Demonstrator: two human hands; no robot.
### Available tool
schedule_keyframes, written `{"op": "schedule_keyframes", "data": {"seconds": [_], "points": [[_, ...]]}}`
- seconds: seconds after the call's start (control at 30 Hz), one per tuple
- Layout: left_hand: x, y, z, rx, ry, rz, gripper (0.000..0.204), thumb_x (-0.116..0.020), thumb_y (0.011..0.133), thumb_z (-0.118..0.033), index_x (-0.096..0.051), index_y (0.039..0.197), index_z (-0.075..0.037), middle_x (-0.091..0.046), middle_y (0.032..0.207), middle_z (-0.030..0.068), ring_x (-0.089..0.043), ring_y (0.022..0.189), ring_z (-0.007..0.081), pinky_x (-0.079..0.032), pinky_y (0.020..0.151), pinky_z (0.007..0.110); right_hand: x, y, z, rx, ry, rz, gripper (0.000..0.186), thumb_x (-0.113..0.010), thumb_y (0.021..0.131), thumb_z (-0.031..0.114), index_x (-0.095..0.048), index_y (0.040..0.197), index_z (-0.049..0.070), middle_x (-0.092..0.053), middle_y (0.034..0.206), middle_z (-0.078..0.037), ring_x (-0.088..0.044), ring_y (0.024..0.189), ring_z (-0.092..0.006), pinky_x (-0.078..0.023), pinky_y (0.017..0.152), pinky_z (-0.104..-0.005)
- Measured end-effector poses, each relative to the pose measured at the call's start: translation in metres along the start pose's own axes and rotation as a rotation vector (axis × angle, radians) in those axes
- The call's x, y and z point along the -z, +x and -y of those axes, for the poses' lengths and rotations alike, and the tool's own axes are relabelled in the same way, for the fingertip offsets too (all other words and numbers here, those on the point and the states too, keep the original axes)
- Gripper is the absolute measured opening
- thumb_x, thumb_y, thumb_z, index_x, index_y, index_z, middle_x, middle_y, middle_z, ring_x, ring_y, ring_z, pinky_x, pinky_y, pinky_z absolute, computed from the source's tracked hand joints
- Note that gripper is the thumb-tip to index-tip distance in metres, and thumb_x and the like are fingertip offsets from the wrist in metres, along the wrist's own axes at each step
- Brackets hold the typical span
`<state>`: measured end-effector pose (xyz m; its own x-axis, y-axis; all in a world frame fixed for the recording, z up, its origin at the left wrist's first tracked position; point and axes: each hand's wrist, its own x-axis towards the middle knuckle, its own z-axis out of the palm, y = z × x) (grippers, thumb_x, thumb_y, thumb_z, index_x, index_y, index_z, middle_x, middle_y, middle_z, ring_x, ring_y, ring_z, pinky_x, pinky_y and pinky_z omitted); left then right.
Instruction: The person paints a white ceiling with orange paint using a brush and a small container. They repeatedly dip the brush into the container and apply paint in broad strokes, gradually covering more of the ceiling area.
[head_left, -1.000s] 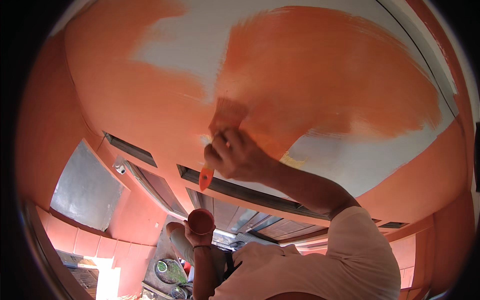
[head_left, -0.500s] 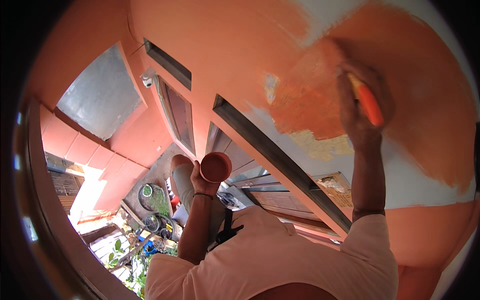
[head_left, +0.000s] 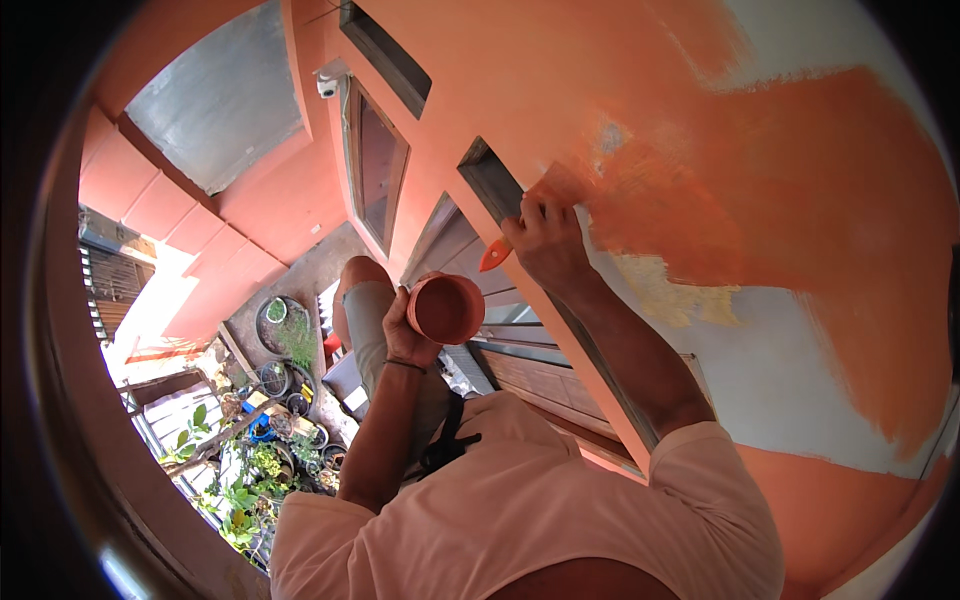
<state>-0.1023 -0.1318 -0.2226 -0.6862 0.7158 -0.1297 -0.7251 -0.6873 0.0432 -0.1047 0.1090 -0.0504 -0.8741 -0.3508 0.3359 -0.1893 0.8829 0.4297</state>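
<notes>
Head view, wall: the wall (head_left: 800, 190) beside me runs across the right side, mostly orange; grey patches (head_left: 800, 360) show toward its lower right edge and upper right corner, with a yellowish patch (head_left: 675, 290) between orange and grey.
Far side: a pinkish-orange wall (head_left: 285, 205) carries a large grey panel (head_left: 220, 100) at its upper edge.
Openings: two dark slots (head_left: 395, 65) cut my wall, the longer one passing behind my right forearm; a brown-framed window (head_left: 378, 165) stands beyond.
Ground: leafy plants (head_left: 245, 500) and dark pots (head_left: 275, 378) crowd the lower left.
Tub: the round tub (head_left: 266, 335) near them holds green growth and a small pot (head_left: 276, 310).
Left hand: my left hand (head_left: 408, 335) is wrapped around the cup, thumb at its left rim.
Right hand: my right hand (head_left: 548, 235) is closed on the brush.
Cup: the orange cup (head_left: 477, 305) has its mouth facing me, reddish inside; I cannot tell how full.
Brush: the brush (head_left: 495, 255) has its orange handle pointing down-left, its bristles over the wall beside the long slot's upper end; I cannot tell if they touch.
Camera: a white camera (head_left: 328, 84) sits by the window's upper corner.
</notes>
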Motion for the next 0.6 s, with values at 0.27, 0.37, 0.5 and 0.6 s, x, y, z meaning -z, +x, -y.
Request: {"op": "schedule_keyframes", "data": {"seconds": [0.27,0.37,0.5,0.6], "points": [[0.010,-0.001,-0.003,-0.012,-0.082,-0.051,0.070,-0.058,0.103,-0.061,-0.059,0.142,-0.003,-0.064,0.143,0.0188,-0.062,0.133,0.0367,-0.052,0.112,0.057,0.113,0.066,-0.104,-0.230,0.315,-0.357,0.020,-0.071,0.083,0.002,-0.070,0.097,0.016,-0.065,0.093,-0.005,-0.067,0.085,-0.0283,-0.054,0.066,-0.0424],[0.012,-0.003,-0.003,-0.010,-0.056,-0.030,0.069,-0.058,0.104,-0.059,-0.059,0.143,-0.003,-0.065,0.143,0.0184,-0.062,0.133,0.0362,-0.050,0.113,0.056,0.165,0.088,-0.115,-0.093,0.080,-0.547,0.018,-0.072,0.087,0.002,-0.072,0.099,0.016,-0.065,0.088,-0.004,-0.068,0.078,-0.0242,-0.054,0.066,-0.0388],[0.013,-0.004,0.000,-0.047,-0.073,0.041,0.071,-0.057,0.104,-0.059,-0.057,0.145,-0.002,-0.064,0.144,0.0187,-0.061,0.134,0.0361,-0.049,0.114,0.056,0.148,0.073,-0.084,-0.033,-0.226,-0.311,0.014,-0.075,0.083,0.004,-0.072,0.095,0.010,-0.067,0.099,-0.006,-0.067,0.096,-0.0254,-0.054,0.083,-0.0386],[0.010,-0.003,-0.001,-0.025,-0.100,0.048,0.072,-0.057,0.104,-0.059,-0.055,0.146,-0.001,-0.063,0.145,0.0190,-0.060,0.135,0.0360,-0.049,0.114,0.056,0.068,0.027,-0.064,0.167,-0.323,0.013,0.010,-0.072,0.078,0.013,-0.067,0.086,0.009,-0.061,0.105,-0.008,-0.061,0.110,-0.0275,-0.049,0.091,-0.0430]]}}
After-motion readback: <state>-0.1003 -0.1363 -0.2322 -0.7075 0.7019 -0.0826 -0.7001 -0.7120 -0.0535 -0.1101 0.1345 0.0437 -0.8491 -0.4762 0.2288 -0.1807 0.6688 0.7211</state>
